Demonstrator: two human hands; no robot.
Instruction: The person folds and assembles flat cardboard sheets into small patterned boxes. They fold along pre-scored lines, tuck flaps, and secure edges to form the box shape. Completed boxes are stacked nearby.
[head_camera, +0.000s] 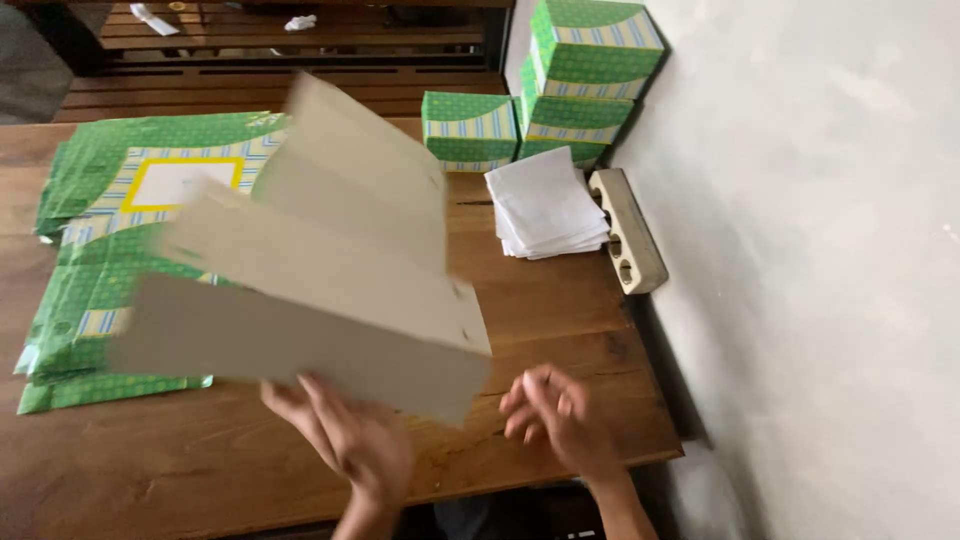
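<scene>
Wooden planks, brown and worn, make up the tabletop (560, 330), which runs from the near edge to the far side, where a slatted wooden bench (300, 90) stands beyond it. On the right rises a plain pale wall (800, 250).

Next in size is the flat grey cardboard box blank (320, 290), unfolded, with its panels and flaps fanned out and blurred. It hangs tilted above the middle of the tabletop. The left hand (350, 440) grips it from beneath at its near lower edge, fingers closed on the card. The right hand (555, 415) is just to the right of the blank, apart from it, fingers loosely curled and holding nothing.

Under and to the left of the blank lies a stack of flat green printed box blanks (90, 300) with striped bands and a yellow-framed white panel. At the far right, against the wall, stands a pile of folded green patterned boxes (575, 80), with one more green box (468, 128) beside it on the left.

Near these sits a small stack of white paper sheets (545, 205), and just to its right a beige power strip (628, 232).

To fold well, I would bring the free hand onto the opposite panel, steady the card, and bend along the scored creases rather than across a flap.
</scene>
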